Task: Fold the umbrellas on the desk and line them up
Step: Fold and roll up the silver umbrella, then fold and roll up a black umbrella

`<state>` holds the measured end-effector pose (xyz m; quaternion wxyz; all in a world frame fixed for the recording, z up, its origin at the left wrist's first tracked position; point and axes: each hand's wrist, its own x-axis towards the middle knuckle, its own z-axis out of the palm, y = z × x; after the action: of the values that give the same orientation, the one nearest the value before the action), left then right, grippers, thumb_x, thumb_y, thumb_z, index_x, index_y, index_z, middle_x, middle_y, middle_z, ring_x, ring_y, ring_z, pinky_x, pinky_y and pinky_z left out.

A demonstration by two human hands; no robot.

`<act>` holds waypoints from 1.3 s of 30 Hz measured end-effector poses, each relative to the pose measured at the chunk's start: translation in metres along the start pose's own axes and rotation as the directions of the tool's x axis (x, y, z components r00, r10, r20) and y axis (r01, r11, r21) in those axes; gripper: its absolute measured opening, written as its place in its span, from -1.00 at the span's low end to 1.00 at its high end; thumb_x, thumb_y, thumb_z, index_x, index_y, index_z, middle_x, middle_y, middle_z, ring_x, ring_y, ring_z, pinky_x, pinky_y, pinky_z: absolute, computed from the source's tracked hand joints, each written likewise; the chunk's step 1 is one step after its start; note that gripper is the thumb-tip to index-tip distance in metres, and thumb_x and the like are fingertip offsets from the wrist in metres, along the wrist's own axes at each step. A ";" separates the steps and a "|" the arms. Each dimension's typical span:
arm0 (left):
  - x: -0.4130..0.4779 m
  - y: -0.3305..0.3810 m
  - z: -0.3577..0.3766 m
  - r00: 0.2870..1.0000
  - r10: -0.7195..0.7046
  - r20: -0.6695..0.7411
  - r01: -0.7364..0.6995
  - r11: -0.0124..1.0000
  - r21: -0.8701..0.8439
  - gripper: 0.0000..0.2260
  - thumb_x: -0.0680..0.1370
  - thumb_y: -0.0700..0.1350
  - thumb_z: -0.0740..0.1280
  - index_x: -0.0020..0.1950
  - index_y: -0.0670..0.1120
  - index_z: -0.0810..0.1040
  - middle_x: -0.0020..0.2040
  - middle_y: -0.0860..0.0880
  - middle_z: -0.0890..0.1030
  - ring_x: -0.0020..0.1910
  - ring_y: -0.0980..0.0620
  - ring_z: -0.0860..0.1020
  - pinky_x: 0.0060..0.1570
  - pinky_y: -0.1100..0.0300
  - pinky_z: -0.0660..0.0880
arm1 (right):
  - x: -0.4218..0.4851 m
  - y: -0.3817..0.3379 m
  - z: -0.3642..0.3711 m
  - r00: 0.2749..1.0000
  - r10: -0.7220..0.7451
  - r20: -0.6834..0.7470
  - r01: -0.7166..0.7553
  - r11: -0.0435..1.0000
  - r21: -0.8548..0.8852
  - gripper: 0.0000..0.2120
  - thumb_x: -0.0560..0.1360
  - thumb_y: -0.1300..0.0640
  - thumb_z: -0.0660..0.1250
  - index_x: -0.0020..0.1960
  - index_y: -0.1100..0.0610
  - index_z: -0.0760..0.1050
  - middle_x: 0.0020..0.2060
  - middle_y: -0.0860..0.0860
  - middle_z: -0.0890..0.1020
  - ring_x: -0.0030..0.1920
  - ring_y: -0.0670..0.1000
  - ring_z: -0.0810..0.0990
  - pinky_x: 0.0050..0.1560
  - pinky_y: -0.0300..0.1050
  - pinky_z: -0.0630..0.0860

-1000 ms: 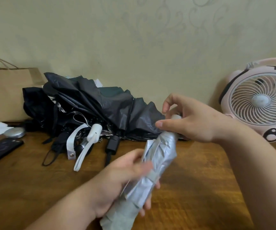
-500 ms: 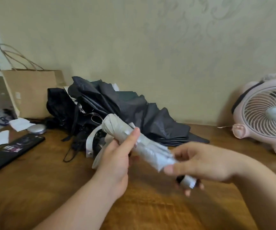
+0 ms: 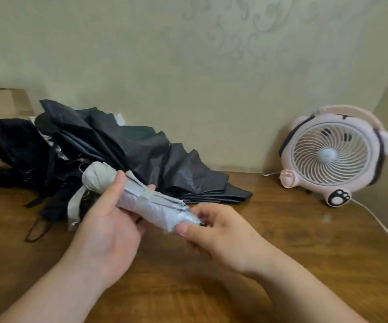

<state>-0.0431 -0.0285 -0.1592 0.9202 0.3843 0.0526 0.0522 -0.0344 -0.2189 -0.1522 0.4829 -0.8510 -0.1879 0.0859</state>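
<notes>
I see the left hand [image 3: 109, 220] wrapped round the grey umbrella [image 3: 146, 201] and the right hand [image 3: 223, 231] pinching its right end. Risk: if either grip slackens, the pleats may unroll.

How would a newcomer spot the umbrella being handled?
On the wooden desk, a pink fan stands at right and black umbrellas are heaped at back left. In front of that heap, the left hand and right hand hold a silver umbrella above the desk. It alone is pale and rolled tight; the others are black and loose.
</notes>
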 end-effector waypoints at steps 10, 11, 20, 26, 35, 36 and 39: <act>-0.017 -0.036 0.006 0.964 0.106 0.244 -0.259 0.582 0.771 -0.82 0.49 -0.19 0.49 -0.07 0.12 0.73 -0.09 0.02 0.74 -0.10 0.05 0.70 -0.03 0.12 0.61 | 0.019 0.070 -0.101 0.654 0.266 -0.708 -0.276 0.956 0.105 -0.76 0.57 -0.04 0.32 0.04 0.14 0.55 -0.14 0.04 0.68 -0.19 0.02 0.58 -0.25 -0.10 0.40; -0.016 -0.036 0.004 0.957 0.113 0.268 -0.287 0.519 0.805 -0.79 0.49 -0.20 0.50 -0.14 0.15 0.72 -0.14 0.03 0.74 -0.15 0.09 0.69 -0.07 0.19 0.60 | 0.020 0.079 -0.107 0.639 0.296 -0.710 -0.327 0.940 0.097 -0.74 0.57 -0.03 0.31 0.07 0.16 0.54 -0.10 0.06 0.68 -0.18 0.04 0.59 -0.24 -0.10 0.40; -0.015 -0.038 0.001 0.935 0.104 0.339 -0.350 0.424 0.836 -0.75 0.52 -0.25 0.47 -0.23 0.10 0.71 -0.28 -0.07 0.70 -0.26 0.03 0.66 -0.12 0.10 0.60 | 0.018 0.098 -0.120 0.718 0.402 -0.569 -0.671 0.618 -0.410 -0.49 0.47 -0.15 0.39 0.32 0.03 0.36 0.20 0.06 0.55 0.22 0.15 0.53 0.13 -0.01 0.49; -0.011 -0.037 -0.004 0.935 0.162 0.316 -0.354 0.380 0.854 -0.77 0.52 -0.21 0.47 -0.21 0.13 0.71 -0.29 -0.04 0.69 -0.27 0.03 0.65 -0.10 -0.06 0.63 | 0.015 0.095 -0.120 0.694 0.379 -0.612 -0.670 0.651 -0.357 -0.79 0.49 0.05 0.35 0.08 0.07 0.41 -0.03 0.03 0.59 -0.05 0.09 0.56 -0.10 -0.04 0.49; 0.007 -0.036 -0.009 0.928 0.284 0.243 -0.308 0.213 0.927 -0.88 0.52 -0.09 0.49 -0.18 0.11 0.67 -0.19 0.17 0.66 -0.17 0.17 0.60 -0.16 0.15 0.49 | 0.020 0.099 -0.112 0.770 0.257 -0.584 -0.425 0.889 -0.169 -0.73 0.49 0.09 0.41 0.17 0.00 0.50 -0.08 -0.03 0.65 -0.13 -0.02 0.63 -0.18 -0.12 0.53; 0.013 -0.035 -0.012 0.922 0.301 0.243 -0.295 0.141 0.945 -0.92 0.53 -0.05 0.48 -0.11 0.13 0.65 -0.11 0.19 0.63 -0.08 0.16 0.59 -0.10 0.15 0.49 | 0.020 0.098 -0.110 0.766 0.224 -0.603 -0.411 0.892 -0.191 -0.83 0.49 0.08 0.41 0.08 0.01 0.55 -0.11 -0.03 0.65 -0.14 -0.03 0.63 -0.20 -0.12 0.52; 0.032 -0.033 -0.022 0.927 0.288 0.241 -0.210 -0.136 0.968 -0.76 0.54 0.08 0.45 0.19 0.11 0.60 0.17 0.19 0.52 0.22 0.07 0.49 0.26 0.07 0.47 | 0.020 0.088 -0.099 0.822 0.150 -0.549 -0.346 0.898 -0.272 -0.98 0.51 0.06 0.41 -0.10 -0.02 0.59 -0.17 -0.06 0.67 -0.14 -0.03 0.63 -0.19 -0.12 0.53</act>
<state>-0.0126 -0.0321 -0.2001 0.3128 0.9321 0.0244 0.1809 0.0368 -0.3299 -0.1756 0.3354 -0.9334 0.0501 -0.1176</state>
